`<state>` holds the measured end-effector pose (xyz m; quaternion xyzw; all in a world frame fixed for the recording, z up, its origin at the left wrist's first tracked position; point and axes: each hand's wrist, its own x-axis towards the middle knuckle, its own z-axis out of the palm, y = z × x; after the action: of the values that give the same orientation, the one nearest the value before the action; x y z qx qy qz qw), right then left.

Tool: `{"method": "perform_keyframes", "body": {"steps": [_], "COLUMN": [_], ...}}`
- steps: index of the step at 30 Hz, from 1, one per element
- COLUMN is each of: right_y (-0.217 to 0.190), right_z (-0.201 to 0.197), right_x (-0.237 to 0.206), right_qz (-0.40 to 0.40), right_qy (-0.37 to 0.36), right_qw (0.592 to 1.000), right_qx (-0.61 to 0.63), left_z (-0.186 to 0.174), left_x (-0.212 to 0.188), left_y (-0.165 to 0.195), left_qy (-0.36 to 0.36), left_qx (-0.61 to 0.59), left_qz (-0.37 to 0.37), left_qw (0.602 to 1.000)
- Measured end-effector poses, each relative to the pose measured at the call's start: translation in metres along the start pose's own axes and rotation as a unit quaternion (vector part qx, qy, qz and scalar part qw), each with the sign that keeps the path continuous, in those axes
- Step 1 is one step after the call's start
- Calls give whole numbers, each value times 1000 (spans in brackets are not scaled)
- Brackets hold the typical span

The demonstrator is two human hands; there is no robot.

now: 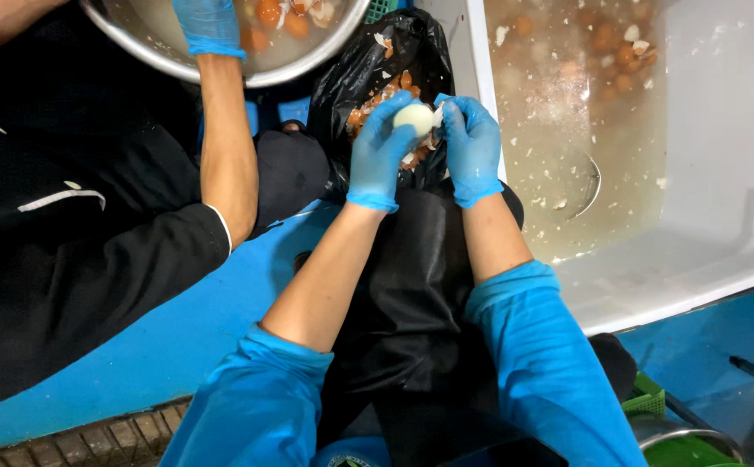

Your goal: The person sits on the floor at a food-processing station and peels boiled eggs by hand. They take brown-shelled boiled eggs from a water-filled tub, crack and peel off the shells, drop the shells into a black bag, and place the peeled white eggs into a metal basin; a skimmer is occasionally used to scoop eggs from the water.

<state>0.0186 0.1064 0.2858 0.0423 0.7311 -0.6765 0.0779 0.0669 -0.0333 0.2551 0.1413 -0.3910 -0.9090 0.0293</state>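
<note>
From the head view, the left hand in a blue glove grips a pale, partly peeled boiled egg over a black plastic bag of brown shell bits. The blue-gloved right hand pinches shell at the egg's side. Just right stands a white plastic tub of cloudy water; a co-worker's gloved hand reaches into a round metal bowl.

Blue gloves on both hands, bright blue sleeves pushed up the forearms, black apron.
</note>
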Motion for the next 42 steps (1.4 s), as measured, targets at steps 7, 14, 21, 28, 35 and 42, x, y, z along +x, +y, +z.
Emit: {"method": "perform_keyframes", "body": {"steps": [7,14,21,28,35,42], "right_y": [9,15,49,80,58,38], "right_z": [-2,-3,-26,-94,-69,-43], "right_x": [2,7,5,43,51,87], "right_qz": [32,-39,-85,30,27,-15], "right_qy": [15,-19,123,54,-8,13], "right_qw": [998,989,949,973,880,877], "right_qx": [-57,-141,-278,-222,-475,-479], "left_z": [-17,-34,-49,-55,-27,2], "left_x": [10,8,11,27,88,222], "left_y": [11,13,-2,5,20,26], "left_qy": [69,-13,41,36,-13,45], "left_qx": [-193,-376,-347,-291,-180,-192], "left_qz": [-139,-176,-196,-188,-148,-147], "left_qw": [969,910,916,937,972,969]}}
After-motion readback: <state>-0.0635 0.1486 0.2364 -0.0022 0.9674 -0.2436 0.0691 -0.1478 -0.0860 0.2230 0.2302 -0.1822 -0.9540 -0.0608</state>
